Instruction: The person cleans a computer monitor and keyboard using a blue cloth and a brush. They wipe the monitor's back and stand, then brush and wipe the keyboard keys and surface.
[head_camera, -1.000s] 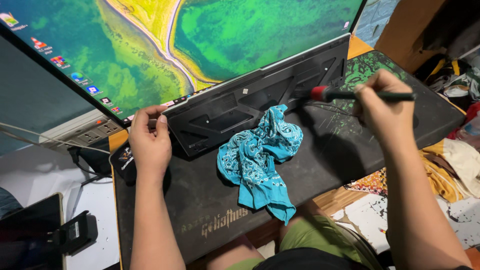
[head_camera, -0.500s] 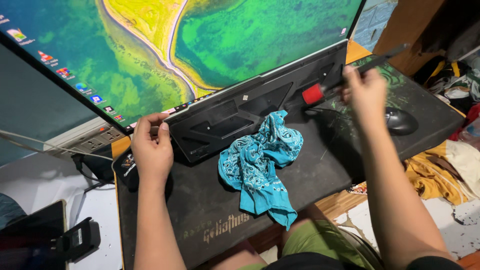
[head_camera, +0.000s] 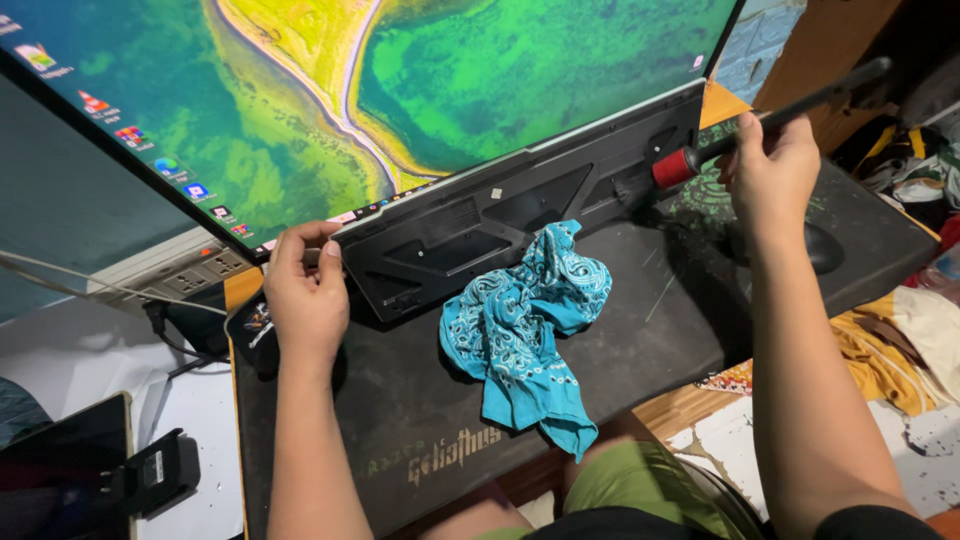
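Tilting upward since a second ago, the slim black brush with red ferrule (head_camera: 690, 163) meets the upended black plastic keyboard's underside (head_camera: 500, 215), right hand (head_camera: 770, 170) clenched around its handle. Left hand (head_camera: 305, 290) pinches the keyboard's left edge. Crumpled turquoise paisley bandana (head_camera: 525, 330) lies on the black desk mat (head_camera: 660, 330), beneath the monitor (head_camera: 400, 90).

Orange-edged wooden desk (head_camera: 722, 100), blue brick wall (head_camera: 752, 50) behind (cluttered floor).

left hand (head_camera: 305, 300): fingers curled, gripping | right hand (head_camera: 772, 170): raised, fingers closed in grasp
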